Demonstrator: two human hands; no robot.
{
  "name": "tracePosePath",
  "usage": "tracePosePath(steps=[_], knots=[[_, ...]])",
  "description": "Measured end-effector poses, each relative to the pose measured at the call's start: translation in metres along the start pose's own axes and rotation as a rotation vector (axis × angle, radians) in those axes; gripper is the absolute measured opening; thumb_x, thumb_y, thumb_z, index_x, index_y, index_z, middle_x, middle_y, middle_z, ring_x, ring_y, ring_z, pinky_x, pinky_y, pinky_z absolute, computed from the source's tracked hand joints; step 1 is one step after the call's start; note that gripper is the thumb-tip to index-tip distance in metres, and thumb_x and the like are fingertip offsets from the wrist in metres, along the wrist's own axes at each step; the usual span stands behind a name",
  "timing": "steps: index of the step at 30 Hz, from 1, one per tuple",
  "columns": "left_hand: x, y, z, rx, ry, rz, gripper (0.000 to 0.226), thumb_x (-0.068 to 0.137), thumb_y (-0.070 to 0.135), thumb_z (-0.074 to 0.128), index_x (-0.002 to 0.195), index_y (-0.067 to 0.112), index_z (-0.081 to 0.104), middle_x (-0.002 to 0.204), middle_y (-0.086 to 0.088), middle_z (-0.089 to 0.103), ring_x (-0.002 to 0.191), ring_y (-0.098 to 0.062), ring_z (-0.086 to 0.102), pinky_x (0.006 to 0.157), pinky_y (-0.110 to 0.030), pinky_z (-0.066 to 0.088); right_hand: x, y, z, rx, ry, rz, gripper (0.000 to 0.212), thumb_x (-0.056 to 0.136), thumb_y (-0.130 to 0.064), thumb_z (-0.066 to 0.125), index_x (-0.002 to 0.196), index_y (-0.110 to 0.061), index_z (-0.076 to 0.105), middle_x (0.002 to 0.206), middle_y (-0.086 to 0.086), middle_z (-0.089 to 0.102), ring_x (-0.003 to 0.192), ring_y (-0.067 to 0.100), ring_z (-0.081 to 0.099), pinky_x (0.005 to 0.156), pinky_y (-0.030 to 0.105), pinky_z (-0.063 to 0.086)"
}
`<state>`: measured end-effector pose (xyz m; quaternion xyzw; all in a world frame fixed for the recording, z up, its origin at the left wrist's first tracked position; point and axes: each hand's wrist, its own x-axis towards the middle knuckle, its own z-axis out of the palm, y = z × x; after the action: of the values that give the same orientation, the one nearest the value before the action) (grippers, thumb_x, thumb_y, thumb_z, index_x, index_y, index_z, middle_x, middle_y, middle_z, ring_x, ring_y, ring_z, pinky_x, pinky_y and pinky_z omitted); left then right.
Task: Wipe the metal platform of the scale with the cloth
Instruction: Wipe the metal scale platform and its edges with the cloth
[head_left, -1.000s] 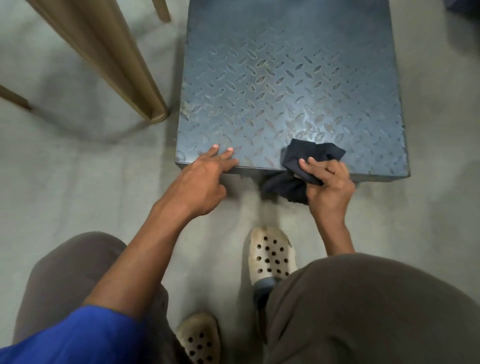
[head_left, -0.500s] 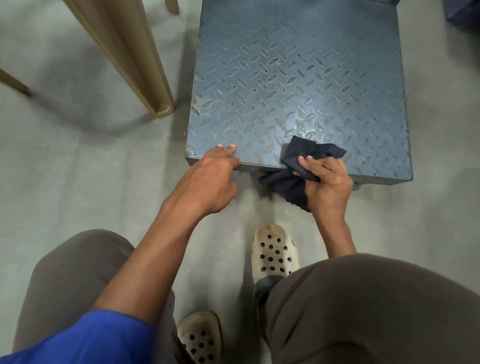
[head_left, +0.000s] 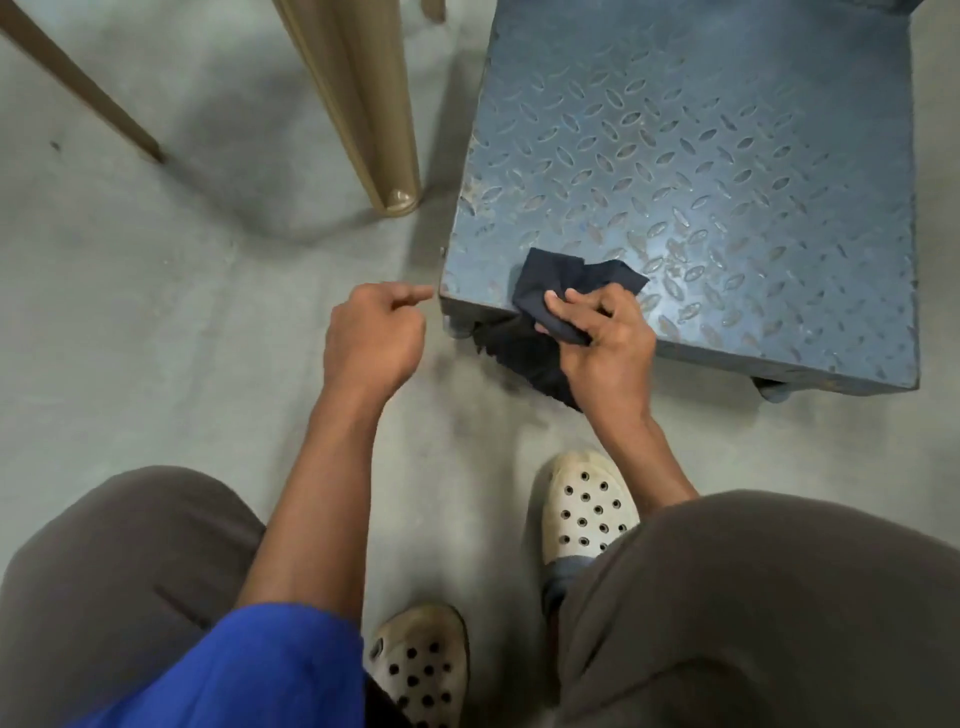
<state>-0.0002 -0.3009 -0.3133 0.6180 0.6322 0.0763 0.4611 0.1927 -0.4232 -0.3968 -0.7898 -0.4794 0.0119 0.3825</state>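
The scale's blue-grey metal platform (head_left: 701, 171) with a raised tread pattern sits on the floor at the upper right. A dark cloth (head_left: 561, 278) lies over its near left corner, part of it hanging down over the front edge. My right hand (head_left: 602, 338) grips the cloth at that edge, fingers pressed on it. My left hand (head_left: 371, 338) hovers just left of the platform's corner, off the metal, fingers curled with nothing in them.
A tan furniture leg (head_left: 363, 104) stands on the floor left of the platform, and a thinner slanted leg (head_left: 78, 83) is further left. My two perforated clogs (head_left: 587, 504) (head_left: 415, 670) and knees fill the bottom. The floor is grey concrete.
My left hand has come off the platform's front edge and curled shut beside the corner. My right hand and the cloth have slid left along the front edge toward the near left corner.
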Motion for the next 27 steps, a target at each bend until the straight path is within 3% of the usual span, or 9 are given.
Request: tracePosePath(steps=[2, 5, 9, 11, 15, 18, 21, 25, 27], knots=[[0.004, -0.008, 0.012, -0.355, 0.201, -0.128, 0.041, 0.078, 0.016, 0.049, 0.096, 0.036, 0.079, 0.108, 0.007, 0.080, 0.106, -0.020, 0.072, 0.101, -0.045, 0.059, 0.013, -0.020, 0.025, 0.027, -0.054, -0.113, 0.025, 0.084, -0.011, 0.086, 0.109, -0.011, 0.082, 0.093, 0.011, 0.065, 0.087, 0.031, 0.068, 0.076, 0.039, 0.059], [0.004, -0.020, 0.034, -0.511, 0.284, -0.131, 0.038, 0.080, 0.009, 0.047, 0.094, 0.029, 0.077, 0.093, 0.008, 0.079, 0.093, -0.015, 0.074, 0.093, -0.045, 0.061, 0.029, -0.045, 0.051, 0.082, -0.143, -0.231, 0.032, 0.083, -0.020, 0.088, 0.112, -0.010, 0.081, 0.094, 0.013, 0.060, 0.087, 0.028, 0.068, 0.071, 0.039, 0.058], [0.006, -0.035, 0.054, -0.551, 0.263, -0.081, 0.044, 0.081, 0.001, 0.046, 0.097, 0.033, 0.073, 0.094, 0.009, 0.076, 0.092, -0.011, 0.072, 0.094, -0.042, 0.061, 0.052, -0.056, 0.067, 0.051, -0.254, -0.378, 0.034, 0.084, -0.027, 0.087, 0.114, -0.013, 0.081, 0.097, 0.015, 0.055, 0.086, 0.026, 0.062, 0.065, 0.031, 0.051], [0.007, -0.040, 0.058, -0.575, 0.297, -0.087, 0.046, 0.082, -0.002, 0.048, 0.103, 0.031, 0.073, 0.101, 0.007, 0.077, 0.098, -0.011, 0.072, 0.097, -0.039, 0.059, 0.051, -0.062, 0.077, 0.000, -0.232, -0.429, 0.025, 0.085, -0.016, 0.083, 0.109, -0.009, 0.082, 0.095, 0.019, 0.055, 0.085, 0.031, 0.062, 0.066, 0.031, 0.048], [0.001, -0.047, 0.057, -0.595, 0.361, -0.106, 0.038, 0.083, -0.003, 0.053, 0.105, 0.019, 0.075, 0.104, 0.004, 0.077, 0.099, -0.012, 0.072, 0.098, -0.038, 0.057, 0.016, -0.055, 0.069, -0.023, -0.245, -0.483, 0.026, 0.082, 0.002, 0.077, 0.108, -0.002, 0.080, 0.093, 0.021, 0.057, 0.088, 0.038, 0.064, 0.065, 0.042, 0.054], [-0.003, -0.043, 0.053, -0.612, 0.338, -0.102, 0.039, 0.083, -0.005, 0.053, 0.105, 0.020, 0.073, 0.106, 0.002, 0.077, 0.101, -0.011, 0.071, 0.097, -0.037, 0.058, 0.025, -0.053, 0.051, 0.033, -0.342, -0.448, 0.018, 0.088, -0.011, 0.079, 0.105, -0.011, 0.082, 0.094, 0.013, 0.058, 0.088, 0.026, 0.065, 0.063, 0.034, 0.052], [-0.001, -0.041, 0.053, -0.609, 0.306, -0.080, 0.036, 0.084, -0.001, 0.056, 0.105, 0.022, 0.073, 0.102, 0.003, 0.076, 0.098, -0.014, 0.071, 0.093, -0.034, 0.058, 0.071, -0.056, 0.055, 0.048, -0.271, -0.349, 0.020, 0.088, -0.030, 0.081, 0.106, -0.023, 0.084, 0.097, 0.006, 0.061, 0.089, 0.020, 0.064, 0.073, 0.033, 0.053], [-0.003, -0.036, 0.058, -0.648, 0.277, -0.063, 0.035, 0.077, 0.011, 0.055, 0.105, 0.026, 0.071, 0.105, 0.002, 0.077, 0.099, -0.016, 0.072, 0.091, -0.035, 0.059, 0.084, -0.052, 0.063, 0.032, -0.230, -0.353, 0.020, 0.087, -0.029, 0.080, 0.105, -0.022, 0.084, 0.107, 0.006, 0.069, 0.097, 0.025, 0.066, 0.086, 0.040, 0.053], [-0.002, -0.037, 0.060, -0.652, 0.273, -0.062, 0.031, 0.083, 0.008, 0.057, 0.102, 0.029, 0.069, 0.105, 0.003, 0.075, 0.101, -0.017, 0.070, 0.094, -0.037, 0.058, 0.059, -0.049, 0.055, 0.033, -0.305, -0.418, 0.019, 0.087, -0.021, 0.079, 0.105, -0.022, 0.084, 0.114, 0.004, 0.070, 0.097, 0.027, 0.062, 0.086, 0.035, 0.050]])
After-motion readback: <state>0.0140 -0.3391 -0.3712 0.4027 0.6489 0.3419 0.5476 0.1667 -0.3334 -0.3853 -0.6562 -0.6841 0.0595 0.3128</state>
